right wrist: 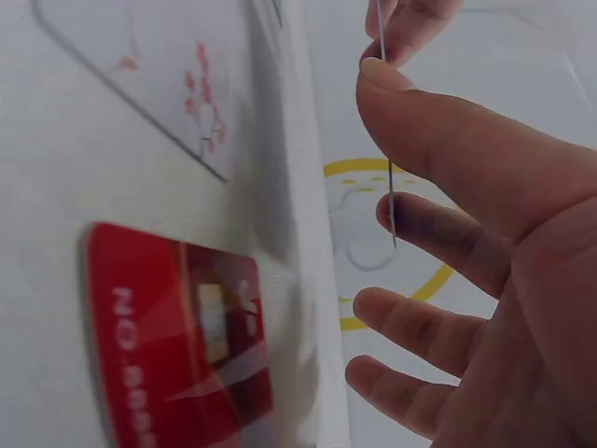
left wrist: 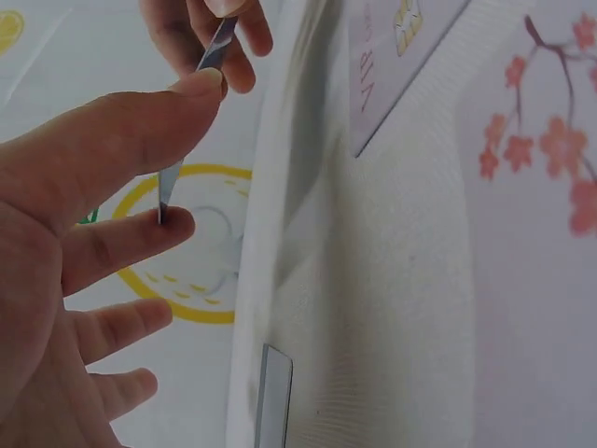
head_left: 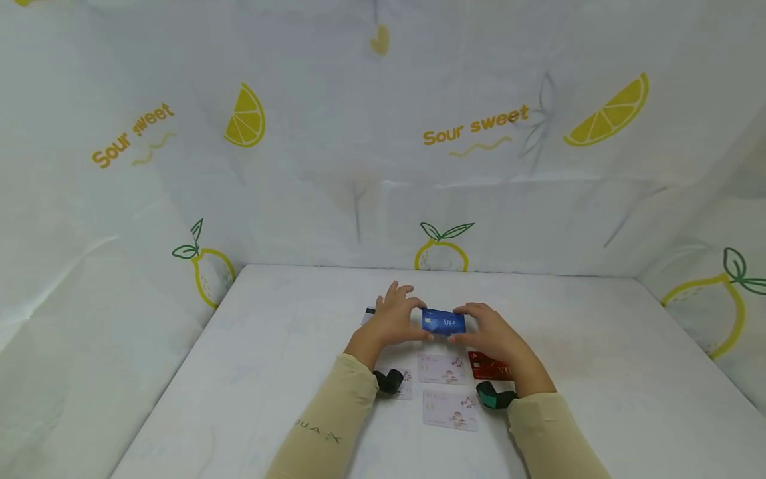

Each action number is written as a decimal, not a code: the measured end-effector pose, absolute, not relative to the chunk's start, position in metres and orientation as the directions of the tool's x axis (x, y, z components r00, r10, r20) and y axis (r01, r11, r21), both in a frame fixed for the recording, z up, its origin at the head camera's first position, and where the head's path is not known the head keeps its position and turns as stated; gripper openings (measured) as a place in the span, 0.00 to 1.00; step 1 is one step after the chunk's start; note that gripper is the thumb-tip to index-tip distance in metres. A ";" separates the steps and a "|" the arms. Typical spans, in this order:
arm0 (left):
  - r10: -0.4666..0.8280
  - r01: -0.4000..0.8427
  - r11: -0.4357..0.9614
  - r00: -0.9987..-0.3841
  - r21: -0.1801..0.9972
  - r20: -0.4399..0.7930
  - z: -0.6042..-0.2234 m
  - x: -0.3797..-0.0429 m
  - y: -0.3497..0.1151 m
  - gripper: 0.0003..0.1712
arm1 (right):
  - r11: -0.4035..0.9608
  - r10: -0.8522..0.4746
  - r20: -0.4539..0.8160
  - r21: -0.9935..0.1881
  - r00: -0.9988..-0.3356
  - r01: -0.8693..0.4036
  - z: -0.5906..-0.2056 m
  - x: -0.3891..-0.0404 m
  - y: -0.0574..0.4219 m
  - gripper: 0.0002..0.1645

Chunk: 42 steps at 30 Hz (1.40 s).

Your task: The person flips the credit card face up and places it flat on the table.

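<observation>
A blue VIP card (head_left: 443, 322) is held up between both hands, its printed face toward the head camera. My left hand (head_left: 395, 319) pinches its left end between thumb and index finger, the other fingers spread. On the other end, my right hand (head_left: 487, 330) pinches it the same way. In both wrist views the card (right wrist: 391, 177) shows nearly edge-on, raised off the table. Beneath the hands lie a red card (head_left: 486, 367), partly covered by the right wrist, and several pale pink flowered cards (head_left: 441, 368).
Behind the left hand a pale card with a dark stripe (head_left: 369, 315) lies mostly hidden. Another pink card (head_left: 450, 410) lies nearest the body. The white table (head_left: 287, 346) meets a lemon-print sheet (head_left: 311, 219) at its back edge.
</observation>
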<state>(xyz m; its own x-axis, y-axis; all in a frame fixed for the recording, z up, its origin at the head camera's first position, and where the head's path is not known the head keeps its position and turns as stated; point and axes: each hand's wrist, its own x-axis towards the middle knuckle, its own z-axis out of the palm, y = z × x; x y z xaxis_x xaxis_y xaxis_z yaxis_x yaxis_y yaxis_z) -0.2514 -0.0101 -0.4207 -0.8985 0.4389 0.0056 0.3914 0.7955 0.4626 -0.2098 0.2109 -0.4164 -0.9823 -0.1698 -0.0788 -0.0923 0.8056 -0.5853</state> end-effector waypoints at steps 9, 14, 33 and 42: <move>0.438 0.398 0.871 -0.894 0.288 -0.090 -0.425 -0.248 -0.005 0.36 | 0.871 -0.176 -0.133 -0.483 -0.975 -0.091 -0.428 -0.211 0.205 0.36; 0.429 0.386 0.882 -0.895 0.271 -0.119 -0.423 -0.243 -0.004 0.36 | 0.881 -0.162 -0.134 -0.466 -0.978 -0.082 -0.429 -0.210 0.204 0.35; 0.350 0.274 0.863 -0.930 0.425 -0.110 -0.419 -0.259 -0.055 0.43 | 0.880 -0.165 -0.140 -0.469 -0.976 -0.081 -0.427 -0.206 0.204 0.36; 0.365 0.277 0.882 -0.913 0.382 -0.180 -0.428 -0.269 -0.096 0.36 | 0.877 -0.180 -0.137 -0.470 -0.974 -0.096 -0.425 -0.205 0.205 0.35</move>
<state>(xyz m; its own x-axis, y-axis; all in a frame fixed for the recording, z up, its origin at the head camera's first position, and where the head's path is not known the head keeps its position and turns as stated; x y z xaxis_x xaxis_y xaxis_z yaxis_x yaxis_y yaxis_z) -0.2695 -0.0959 -0.4283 -0.9135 0.3650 -0.1798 0.2772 0.8817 0.3818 -0.2047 0.2050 -0.4247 -0.9742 -0.1797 -0.1367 -0.0958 0.8773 -0.4704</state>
